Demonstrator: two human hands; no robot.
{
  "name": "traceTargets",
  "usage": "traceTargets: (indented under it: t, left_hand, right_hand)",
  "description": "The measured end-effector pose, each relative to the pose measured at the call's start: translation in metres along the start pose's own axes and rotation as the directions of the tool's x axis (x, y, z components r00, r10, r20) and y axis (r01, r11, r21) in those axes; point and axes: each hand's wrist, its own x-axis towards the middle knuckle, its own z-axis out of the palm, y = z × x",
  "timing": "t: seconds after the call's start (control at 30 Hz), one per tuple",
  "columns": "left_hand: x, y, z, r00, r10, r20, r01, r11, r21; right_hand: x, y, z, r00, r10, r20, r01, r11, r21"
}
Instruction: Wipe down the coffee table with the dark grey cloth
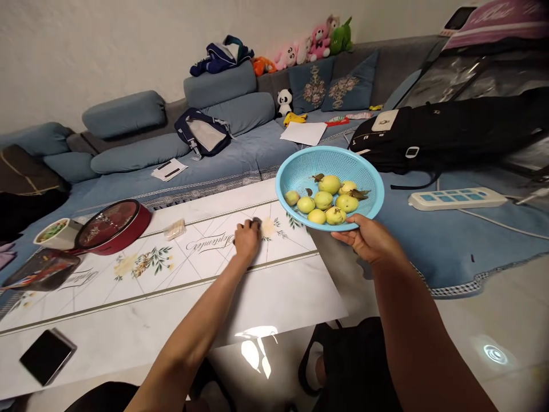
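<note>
Basket: light-blue perforated basket [295, 167], at the right end of the table [287, 297]; judged thin plastic, light in itself, slightly flexible at the rim.
Fruit: yellow-green fruit [323, 200] gathered on the basket floor; probably firm, smooth, liable to roll and bruise if tipped. Most of the load is theirs.
Right hand: right hand [371, 236] clasping the near rim, thumb over, fingers beneath.
Left hand: left hand [247, 240] low at the tabletop, fingers curled over a small dark item [256, 221]; mostly covered, so whether gripped cannot be told.
Rim: soundest hold; two opposite points would resist tilting better than one.
</note>
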Motion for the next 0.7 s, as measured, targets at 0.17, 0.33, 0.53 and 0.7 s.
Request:
traceTargets:
  t: [0.17, 0.33, 0.53, 0.7]
  left_hand:
    - [-0.091, 0.049, 0.039, 0.908, 0.420, 0.007, -0.418, 0.905, -0.083]
    - [-0.028, -0.014, 0.010, 0.980, 0.193, 0.057, -0.189, 0.980, -0.066]
    - [-0.028, -0.020, -0.002, 0.996, 0.087, 0.029, -0.086, 0.996, -0.021]
    - [-0.107, -0.002, 0.017, 0.901, 0.429, 0.057, -0.421, 0.900, -0.112]
  right_hand:
    - [0.006, -0.002, 0.000, 1.000, -0.019, 0.004, 0.019, 1.000, 0.008]
    - [0.005, -0.001, 0.003, 1.000, 0.005, 0.013, -0.005, 1.000, -0.006]
    - [0.004, 0.002, -0.002, 0.999, -0.031, 0.017, 0.031, 0.999, 0.018]
    - [0.015, 0.004, -0.003, 0.999, -0.026, 0.044, 0.023, 0.998, 0.050]
